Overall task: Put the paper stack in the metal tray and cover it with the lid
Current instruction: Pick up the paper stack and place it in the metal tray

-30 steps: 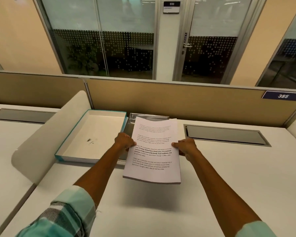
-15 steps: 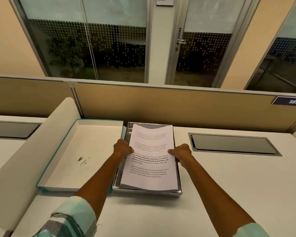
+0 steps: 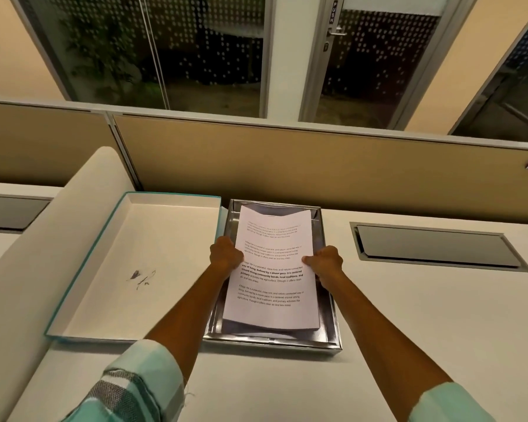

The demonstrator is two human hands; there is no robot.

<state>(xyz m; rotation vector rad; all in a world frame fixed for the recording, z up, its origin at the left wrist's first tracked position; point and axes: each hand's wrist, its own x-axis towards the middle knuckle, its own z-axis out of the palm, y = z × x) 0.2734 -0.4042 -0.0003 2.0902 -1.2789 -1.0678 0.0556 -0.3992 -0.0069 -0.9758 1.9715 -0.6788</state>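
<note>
A white paper stack (image 3: 273,287) with printed text lies inside the shiny metal tray (image 3: 333,333) on the white desk, its far end bowed upward. My left hand (image 3: 226,254) grips the stack's left edge and my right hand (image 3: 325,261) grips its right edge, both over the tray. The lid (image 3: 134,263), a shallow white box with teal edges, lies open side up just left of the tray, touching its side.
A curved white divider (image 3: 43,245) rises left of the lid. A tan partition wall (image 3: 317,166) stands right behind the tray. A grey cable hatch (image 3: 436,246) is set into the desk to the right; another (image 3: 9,211) at far left.
Both hands carried the paper stack forward from above the desk's front and lowered it into the metal tray. The view moved closer and tilted down.
</note>
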